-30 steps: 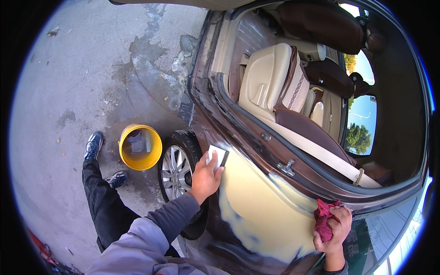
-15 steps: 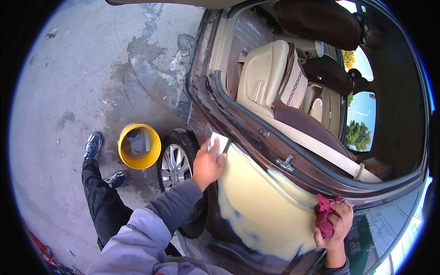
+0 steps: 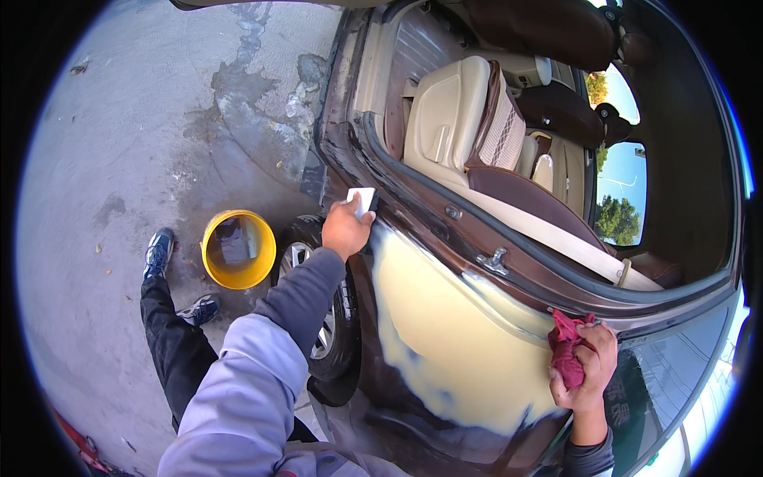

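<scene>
My left hand (image 3: 346, 229) is closed on a white sanding block (image 3: 362, 200) with a dark underside. It presses the block to the brown car body at the door opening, just past the end of the pale yellow filler patch (image 3: 445, 318). Smeared, bluish-grey edges border this patch on the rear quarter panel. My right hand (image 3: 588, 370) grips a crumpled dark red cloth (image 3: 567, 350), resting against the body near the patch's right end, below the rear window frame.
A yellow bucket (image 3: 208, 253) with water in it stands on the concrete left of the wheel (image 3: 296, 256). My shoes (image 3: 159, 253) are beside the bucket. Through the door opening show beige seats (image 3: 445, 111) and a seat belt (image 3: 548, 242). A metal door striker (image 3: 494, 261) sticks out of the frame.
My left hand has slid the block up and left along the body, off the filler's end. The right hand with the cloth has barely shifted. The view has moved slightly.
</scene>
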`<state>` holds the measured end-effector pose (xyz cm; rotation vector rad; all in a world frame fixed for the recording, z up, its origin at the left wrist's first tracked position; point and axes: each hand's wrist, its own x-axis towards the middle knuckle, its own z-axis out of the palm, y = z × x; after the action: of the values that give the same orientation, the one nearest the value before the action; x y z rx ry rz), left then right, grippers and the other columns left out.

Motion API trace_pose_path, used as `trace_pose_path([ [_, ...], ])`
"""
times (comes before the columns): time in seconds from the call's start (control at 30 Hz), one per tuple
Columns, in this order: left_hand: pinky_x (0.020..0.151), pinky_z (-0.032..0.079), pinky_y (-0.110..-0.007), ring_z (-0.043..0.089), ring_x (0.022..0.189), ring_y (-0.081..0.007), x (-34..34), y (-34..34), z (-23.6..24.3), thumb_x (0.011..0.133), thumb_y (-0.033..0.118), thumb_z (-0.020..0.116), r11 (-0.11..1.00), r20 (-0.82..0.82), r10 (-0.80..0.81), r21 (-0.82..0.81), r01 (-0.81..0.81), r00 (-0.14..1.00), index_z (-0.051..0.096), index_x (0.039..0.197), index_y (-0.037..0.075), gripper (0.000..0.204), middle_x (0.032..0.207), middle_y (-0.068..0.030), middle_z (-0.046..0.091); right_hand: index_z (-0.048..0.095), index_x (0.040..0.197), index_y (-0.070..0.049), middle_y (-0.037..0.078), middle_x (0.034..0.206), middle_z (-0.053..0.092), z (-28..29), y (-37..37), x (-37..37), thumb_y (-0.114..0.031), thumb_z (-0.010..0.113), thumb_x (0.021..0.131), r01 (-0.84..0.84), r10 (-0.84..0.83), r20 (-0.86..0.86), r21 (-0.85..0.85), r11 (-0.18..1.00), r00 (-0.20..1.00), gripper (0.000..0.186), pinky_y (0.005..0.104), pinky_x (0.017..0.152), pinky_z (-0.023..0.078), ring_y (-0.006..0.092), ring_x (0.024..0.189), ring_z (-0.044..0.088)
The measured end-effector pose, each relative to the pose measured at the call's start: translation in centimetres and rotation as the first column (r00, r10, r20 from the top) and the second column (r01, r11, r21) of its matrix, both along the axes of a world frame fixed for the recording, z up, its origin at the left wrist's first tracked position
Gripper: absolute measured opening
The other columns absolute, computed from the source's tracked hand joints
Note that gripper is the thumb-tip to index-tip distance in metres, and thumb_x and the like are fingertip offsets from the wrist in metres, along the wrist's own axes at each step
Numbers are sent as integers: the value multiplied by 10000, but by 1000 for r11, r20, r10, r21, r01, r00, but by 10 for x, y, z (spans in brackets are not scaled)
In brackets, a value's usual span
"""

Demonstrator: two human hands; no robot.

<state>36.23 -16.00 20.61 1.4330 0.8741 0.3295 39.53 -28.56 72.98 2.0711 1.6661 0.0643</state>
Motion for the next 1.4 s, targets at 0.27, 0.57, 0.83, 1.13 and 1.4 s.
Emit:
trace_pose_path([
  [0.27, 1126, 510, -503, 600, 1318, -520, -128, -137, 67, 979, 219, 803, 996, 209, -41, 90, 22, 977, 561, 1595, 70, 679, 1549, -348, 543, 619, 1017, -70, 197, 1208, 690, -2, -2, -2, -293, 826, 677, -8, 8, 9, 16, 1000, 1000, 457, 652, 1074, 490, 459, 1100, 666],
  [0.57, 1182, 464, -518, 547, 1392, -515, -177, -132, 94, 913, 114, 849, 975, 373, -223, 96, 202, 901, 549, 1613, 103, 762, 1628, -307, 477, 624, 1043, -72, 191, 1220, 691, -3, -2, -4, -273, 842, 678, -24, 24, 32, 19, 1000, 999, 471, 652, 1093, 486, 456, 1112, 665],
  [0.83, 1203, 454, -467, 550, 1414, -496, -87, -67, 44, 1004, 259, 762, 994, 309, -67, 103, 36, 949, 521, 1646, 100, 704, 1623, -321, 496, 629, 1070, -76, 201, 1231, 703, -4, -6, -6, -290, 834, 697, -44, 42, 69, 34, 998, 997, 476, 642, 1112, 484, 466, 1124, 674],
  [1.13, 1178, 479, -466, 597, 1367, -507, -57, -49, 52, 1037, 314, 709, 986, 177, -58, 162, 29, 983, 519, 1603, -26, 687, 1511, -368, 581, 604, 1047, -68, 181, 1140, 668, -2, -16, -8, -129, 850, 605, -47, 44, 22, 140, 989, 999, 510, 622, 1059, 516, 448, 1082, 660],
  [1.4, 1180, 453, -528, 525, 1420, -550, -175, -158, 142, 989, 196, 775, 995, 325, -76, 83, 52, 943, 529, 1618, 36, 694, 1620, -378, 455, 572, 1042, -81, 183, 1154, 645, 45, -92, -53, -222, 819, 626, -4, -5, 97, 90, 996, 995, 504, 713, 1069, 479, 467, 1113, 643],
])
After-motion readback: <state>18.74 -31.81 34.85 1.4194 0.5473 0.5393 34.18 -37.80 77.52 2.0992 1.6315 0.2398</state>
